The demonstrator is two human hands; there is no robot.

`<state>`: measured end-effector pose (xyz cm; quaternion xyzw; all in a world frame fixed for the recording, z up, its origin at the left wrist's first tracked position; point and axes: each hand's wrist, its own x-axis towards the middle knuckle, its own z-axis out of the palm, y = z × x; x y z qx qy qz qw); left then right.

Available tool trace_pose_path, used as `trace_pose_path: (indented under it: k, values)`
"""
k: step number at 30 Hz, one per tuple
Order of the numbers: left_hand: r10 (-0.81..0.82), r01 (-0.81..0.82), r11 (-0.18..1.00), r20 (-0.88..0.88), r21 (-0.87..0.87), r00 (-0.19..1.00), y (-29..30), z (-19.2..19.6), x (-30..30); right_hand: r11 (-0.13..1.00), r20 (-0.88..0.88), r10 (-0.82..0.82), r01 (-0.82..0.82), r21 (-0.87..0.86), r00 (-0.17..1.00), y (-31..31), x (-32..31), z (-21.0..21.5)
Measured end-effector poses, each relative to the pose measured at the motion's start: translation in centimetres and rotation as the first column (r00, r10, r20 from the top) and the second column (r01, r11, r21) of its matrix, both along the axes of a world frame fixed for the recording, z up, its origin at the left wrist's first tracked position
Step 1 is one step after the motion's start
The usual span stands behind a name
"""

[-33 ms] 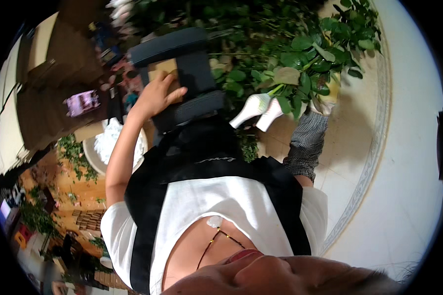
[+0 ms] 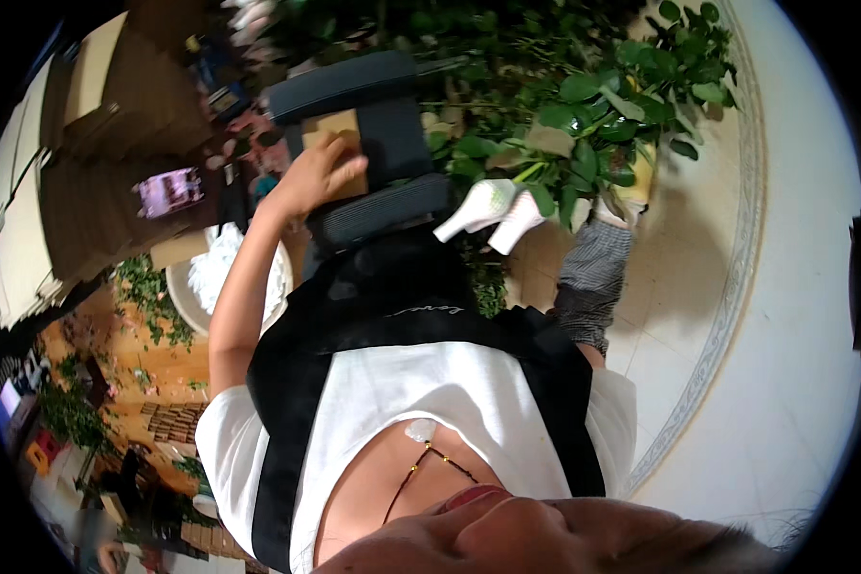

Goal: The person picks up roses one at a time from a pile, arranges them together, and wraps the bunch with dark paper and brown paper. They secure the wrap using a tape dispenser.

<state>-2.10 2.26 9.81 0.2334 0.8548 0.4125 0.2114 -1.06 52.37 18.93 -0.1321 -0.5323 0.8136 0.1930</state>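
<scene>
My left hand rests on a brown piece of cardboard, its fingers bent over it and its thumb reaching across. The cardboard lies in a dark grey stand with padded bars at its far and near sides. On the right, my right hand, in a yellowish glove, holds a leafy bunch of rose stems; leaves hide most of its fingers. Two white-wrapped flower heads point from this bunch toward my apron.
More green foliage lies beyond the stand. On the left are stacked cardboard sheets, a phone with a lit screen and a round tub with white material inside. Leaves and petals litter the wooden floor.
The stand and my left hand appear slightly farther right in the picture. The wrapped flower heads have shifted a little left, closer to the stand. Both hands keep their hold.
</scene>
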Motion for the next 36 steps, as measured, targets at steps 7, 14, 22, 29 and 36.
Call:
trace_pose_path:
  k: [7,14,22,29,36]
  values:
    - [-0.256,0.068,0.882,0.351,0.467,0.901,-3.8,-0.4,-2.2,0.356,-0.134,-0.133,0.173,0.918,0.982,-15.6,0.3,-12.5]
    - [-0.194,0.046,0.927,0.371,0.372,0.908,-4.6,-2.3,-2.3,0.901,0.108,-0.415,0.425,-0.089,0.903,-24.0,-0.1,-12.0]
    - [-0.126,-0.235,0.881,0.682,0.41,0.72,-3.9,-0.4,-4.7,0.969,0.399,-0.245,0.205,0.141,0.884,-21.9,3.6,-6.6]
    - [0.088,-0.375,0.896,0.731,0.238,0.676,-3.2,-2.3,-4.6,0.845,0.235,0.018,0.111,-0.523,0.972,-17.5,5.0,-9.7]
    - [0.111,-0.289,0.941,0.643,0.179,0.758,-4.2,-1.3,-3.8,0.885,0.139,0.313,-0.342,0.317,0.939,-19.1,3.6,-6.0]
